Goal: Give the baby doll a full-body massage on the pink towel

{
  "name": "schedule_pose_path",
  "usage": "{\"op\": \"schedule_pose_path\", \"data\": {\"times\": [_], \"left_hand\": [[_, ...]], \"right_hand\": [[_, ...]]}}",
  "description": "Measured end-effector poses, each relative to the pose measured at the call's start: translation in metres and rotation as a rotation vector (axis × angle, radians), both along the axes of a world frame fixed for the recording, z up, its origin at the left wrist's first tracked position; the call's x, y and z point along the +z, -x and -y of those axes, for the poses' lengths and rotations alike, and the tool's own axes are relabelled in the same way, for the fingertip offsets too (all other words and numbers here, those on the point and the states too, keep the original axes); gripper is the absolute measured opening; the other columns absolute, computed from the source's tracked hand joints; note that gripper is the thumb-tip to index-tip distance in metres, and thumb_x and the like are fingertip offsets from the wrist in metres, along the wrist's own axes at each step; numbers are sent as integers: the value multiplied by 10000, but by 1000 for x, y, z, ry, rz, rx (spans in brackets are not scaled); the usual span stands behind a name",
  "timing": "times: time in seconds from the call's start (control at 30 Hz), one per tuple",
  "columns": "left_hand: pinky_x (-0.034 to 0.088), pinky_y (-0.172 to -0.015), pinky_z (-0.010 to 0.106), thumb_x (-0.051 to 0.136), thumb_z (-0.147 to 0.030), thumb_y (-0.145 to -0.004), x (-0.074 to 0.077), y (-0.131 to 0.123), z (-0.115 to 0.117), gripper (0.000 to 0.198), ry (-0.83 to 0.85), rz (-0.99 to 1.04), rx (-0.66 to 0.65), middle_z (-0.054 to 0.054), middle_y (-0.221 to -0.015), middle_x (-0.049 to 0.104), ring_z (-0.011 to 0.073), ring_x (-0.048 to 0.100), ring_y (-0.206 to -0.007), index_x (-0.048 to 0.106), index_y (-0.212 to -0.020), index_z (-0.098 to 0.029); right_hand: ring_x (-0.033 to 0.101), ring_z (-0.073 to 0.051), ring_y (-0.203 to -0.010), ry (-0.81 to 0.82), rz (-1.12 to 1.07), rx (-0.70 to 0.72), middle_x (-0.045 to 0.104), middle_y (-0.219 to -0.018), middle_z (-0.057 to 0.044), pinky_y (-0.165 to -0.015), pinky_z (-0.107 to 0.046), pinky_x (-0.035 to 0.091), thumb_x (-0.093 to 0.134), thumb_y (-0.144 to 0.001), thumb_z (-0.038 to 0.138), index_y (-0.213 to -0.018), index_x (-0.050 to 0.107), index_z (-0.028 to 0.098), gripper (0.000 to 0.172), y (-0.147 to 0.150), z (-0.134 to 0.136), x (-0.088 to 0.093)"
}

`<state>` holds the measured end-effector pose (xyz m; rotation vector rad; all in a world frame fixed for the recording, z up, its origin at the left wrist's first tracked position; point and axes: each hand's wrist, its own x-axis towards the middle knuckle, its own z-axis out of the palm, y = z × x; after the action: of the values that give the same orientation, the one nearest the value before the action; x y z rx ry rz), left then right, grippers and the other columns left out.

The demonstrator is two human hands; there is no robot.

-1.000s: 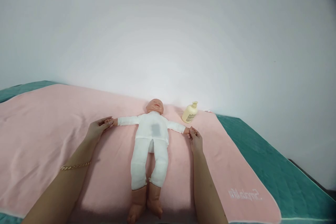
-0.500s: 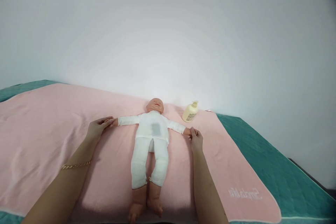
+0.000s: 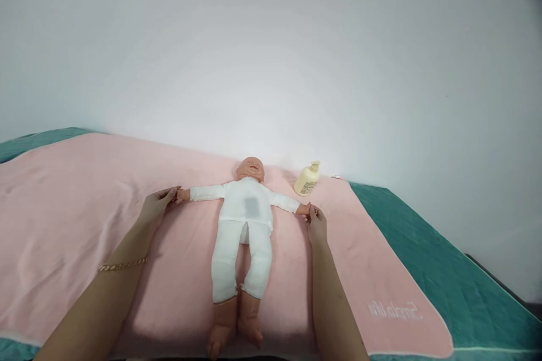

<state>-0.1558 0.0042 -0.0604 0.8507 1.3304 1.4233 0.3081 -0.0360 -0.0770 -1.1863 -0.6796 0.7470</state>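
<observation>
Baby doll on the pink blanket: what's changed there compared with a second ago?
Very little. The left hand and right hand have shifted their grip on the doll slightly, neither letting go. The whole scene sits a touch higher, probably from camera tilt. The doll stays on its back, arms spread; the pump bottle stands unmoved on the blanket.

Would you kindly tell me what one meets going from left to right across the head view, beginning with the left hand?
Left hand, doll's head, right hand, white lettering.
</observation>
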Motion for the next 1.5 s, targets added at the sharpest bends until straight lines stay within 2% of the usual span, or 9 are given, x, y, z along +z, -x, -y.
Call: {"op": "schedule_pose_path", "data": {"times": [0.17,0.33,0.47,0.63,0.77,0.97,1.13,1.37,1.5], "left_hand": [[526,-969,404,761,-255,-722,4,0,3,259,15,-55,15,131,-1093,714,290,634,-1111,732,-953,-144],[547,-933,361,803,-312,-674,-4,4,-1,346,7,-63,-6,116,-1088,716,260,661,-1064,731,-980,-168],[549,-929,342,822,-331,-657,-8,4,-2,418,-10,-47,-20,112,-1099,712,244,669,-1037,720,-1023,-157],[561,-896,311,815,-315,-667,-4,1,0,396,-5,-25,5,108,-1049,720,215,689,-957,719,-1013,-149],[568,-879,321,818,-275,-655,-5,-1,-2,363,-19,13,26,106,-1007,721,205,693,-897,723,-977,-138],[578,-835,296,784,-240,-693,-4,-3,-2,280,-19,34,51,86,-947,721,174,686,-826,723,-946,-137],[578,-814,288,744,-227,-728,-3,-4,-1,216,-21,53,68,102,-942,719,179,680,-839,730,-918,-126],[555,-914,371,692,-213,-775,-4,-2,-4,191,-29,94,53,130,-987,708,212,678,-918,708,-932,-105],[529,-965,356,661,-196,-815,-4,0,-2,156,-27,102,22,123,-994,709,198,676,-950,705,-943,-118]], "right_hand": [[534,-97,-618,-34,-46,44,633,-839,-4,-544,-239,478,839,-564,505,-901,675,191,488,0,-2,2],[545,-95,-649,-36,-58,101,639,-875,-6,-599,-247,506,876,-525,484,-957,681,195,555,1,-1,4],[523,-80,-628,-20,-53,101,624,-833,5,-572,-221,480,881,-533,482,-952,677,182,554,1,0,5],[491,-76,-576,10,-27,83,584,-723,26,-531,-219,446,863,-568,492,-881,663,167,493,1,0,5],[484,-74,-547,30,7,45,590,-718,34,-520,-225,433,852,-576,494,-865,636,172,484,2,2,5],[461,-86,-494,45,65,-26,566,-611,42,-480,-239,390,762,-659,560,-794,594,172,444,5,2,5],[437,-85,-474,59,67,-62,563,-581,38,-467,-242,370,733,-670,571,-774,579,171,441,5,0,3],[454,-89,-489,47,20,-39,558,-587,32,-461,-237,383,756,-649,546,-743,594,175,415,3,-2,-1],[467,-86,-527,17,-29,4,591,-657,20,-473,-228,405,807,-583,538,-756,626,179,438,0,-4,-1]]}}
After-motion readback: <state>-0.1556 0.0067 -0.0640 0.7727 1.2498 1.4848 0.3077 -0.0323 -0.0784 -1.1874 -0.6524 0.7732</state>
